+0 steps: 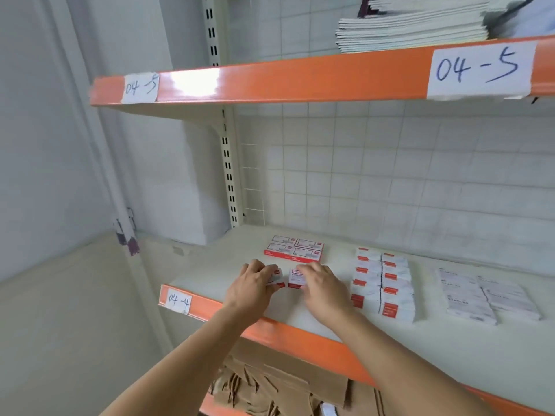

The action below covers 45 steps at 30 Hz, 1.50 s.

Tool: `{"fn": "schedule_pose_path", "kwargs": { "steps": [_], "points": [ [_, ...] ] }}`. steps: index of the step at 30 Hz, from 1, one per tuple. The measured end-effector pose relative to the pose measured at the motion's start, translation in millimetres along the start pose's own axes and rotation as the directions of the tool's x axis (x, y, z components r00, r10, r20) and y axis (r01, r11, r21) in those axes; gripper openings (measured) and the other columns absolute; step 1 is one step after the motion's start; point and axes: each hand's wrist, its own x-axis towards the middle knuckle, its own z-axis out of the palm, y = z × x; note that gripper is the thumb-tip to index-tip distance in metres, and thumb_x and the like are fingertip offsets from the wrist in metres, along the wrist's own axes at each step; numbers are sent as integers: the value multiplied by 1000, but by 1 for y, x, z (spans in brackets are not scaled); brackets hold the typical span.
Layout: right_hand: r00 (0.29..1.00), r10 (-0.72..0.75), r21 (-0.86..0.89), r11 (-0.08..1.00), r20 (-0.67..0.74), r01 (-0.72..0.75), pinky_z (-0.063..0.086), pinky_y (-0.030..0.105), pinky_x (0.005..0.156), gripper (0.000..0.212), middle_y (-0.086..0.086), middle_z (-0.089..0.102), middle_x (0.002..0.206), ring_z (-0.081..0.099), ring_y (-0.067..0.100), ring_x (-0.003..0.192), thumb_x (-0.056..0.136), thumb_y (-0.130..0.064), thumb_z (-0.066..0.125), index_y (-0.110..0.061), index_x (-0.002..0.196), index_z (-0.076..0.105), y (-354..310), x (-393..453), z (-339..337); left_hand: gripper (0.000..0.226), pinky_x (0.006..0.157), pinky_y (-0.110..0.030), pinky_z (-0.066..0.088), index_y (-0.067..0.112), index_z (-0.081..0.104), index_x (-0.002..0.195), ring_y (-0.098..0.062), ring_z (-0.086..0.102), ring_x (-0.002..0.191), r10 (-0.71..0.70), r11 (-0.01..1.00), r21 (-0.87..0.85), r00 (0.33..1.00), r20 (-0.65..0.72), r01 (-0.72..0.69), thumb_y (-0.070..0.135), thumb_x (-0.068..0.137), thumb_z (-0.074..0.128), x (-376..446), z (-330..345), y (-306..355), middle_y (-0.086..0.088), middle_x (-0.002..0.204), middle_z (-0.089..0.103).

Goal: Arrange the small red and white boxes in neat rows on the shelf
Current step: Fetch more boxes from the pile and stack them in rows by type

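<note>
On the cream shelf [228, 265] labelled 04-4, my left hand [250, 285] grips a small red and white box [277, 279]. Close beside it, my right hand [322, 285] grips another small red and white box [295, 279]. The two boxes sit side by side on the shelf, a small gap between them. Behind them lies a block of four flat red and white boxes [294, 249]. To the right stand two neat rows of several red and white boxes [383, 282].
White packets [486, 294] lie at the far right of the shelf. The orange front edge [300, 328] runs below my wrists. The upper shelf, labelled 04-5 [477, 69], holds stacked notebooks [414, 25]. Brown cardboard [270, 382] lies on the shelf below. A wire grid backs the shelf.
</note>
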Motion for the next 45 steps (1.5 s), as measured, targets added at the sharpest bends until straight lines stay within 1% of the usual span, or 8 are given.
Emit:
{"fn": "schedule_pose_path", "kwargs": {
  "steps": [6, 13, 20, 24, 32, 36, 41, 45],
  "points": [
    [996, 90, -17, 996, -12, -90, 44, 35, 92, 45, -2, 46, 133, 42, 21, 122, 91, -8, 49, -18, 134, 42, 3, 8, 11, 42, 90, -36, 44, 29, 45, 136, -20, 37, 121, 97, 995, -38, 991, 94, -94, 32, 94, 52, 31, 12, -12, 2, 128, 44],
    [990, 124, 35, 992, -63, -122, 38, 26, 71, 29, -3, 47, 120, 49, 17, 112, 90, -19, 58, -15, 117, 47, 8, 18, 15, 43, 97, -33, 39, 27, 47, 137, -22, 38, 121, 184, 982, -62, 975, 122, -177, 29, 94, 53, 48, 17, -21, 1, 131, 47],
    [951, 270, -71, 957, -150, -283, 44, 30, 77, 43, -3, 47, 118, 47, 18, 110, 87, -43, 61, -19, 119, 45, 5, 19, 10, 43, 94, -33, 40, 29, 51, 132, -19, 39, 122, 222, 975, -21, 972, 76, -221, 31, 89, 59, 61, 12, -26, 6, 134, 45],
    [939, 299, -105, 942, -168, -318, 39, 28, 73, 43, -2, 47, 121, 48, 18, 111, 89, -40, 58, -19, 124, 43, -3, 24, 14, 37, 86, -33, 43, 27, 58, 121, -17, 43, 116, 250, 968, -46, 966, 73, -247, 32, 85, 66, 72, 8, -27, 7, 125, 50],
    [938, 321, -38, 944, -130, -328, 42, 27, 86, 37, -6, 50, 127, 46, 16, 114, 92, -34, 56, -20, 126, 50, -9, 27, 21, 35, 85, -32, 46, 30, 57, 124, -13, 40, 119, 354, 932, -108, 933, 67, -346, 20, 91, 56, 77, 14, -46, 12, 124, 52],
    [937, 294, -33, 952, -188, -305, 38, 25, 77, 26, -4, 57, 116, 48, 17, 105, 97, -32, 47, -17, 117, 57, -12, 22, 22, 33, 82, -31, 46, 31, 58, 124, -11, 38, 120, 355, 925, -155, 934, 32, -346, 22, 92, 54, 72, 18, -48, 14, 121, 52],
    [880, 388, -51, 908, -274, -416, 28, 30, 53, 29, 0, 64, 83, 54, 18, 72, 102, -33, 32, -17, 102, 57, -13, 18, 17, 31, 79, -26, 45, 31, 59, 120, -9, 38, 120, 346, 923, -176, 938, -15, -343, 19, 92, 52, 69, 23, -48, 16, 118, 52],
    [852, 430, 7, 894, -297, -449, 39, 30, 62, 24, -2, 61, 100, 59, 22, 90, 99, -34, 39, -21, 106, 59, -13, 18, 15, 30, 79, -27, 45, 30, 59, 119, -10, 39, 120, 344, 922, -175, 938, -31, -344, 19, 92, 52, 68, 24, -49, 15, 119, 52]
  ]
}}
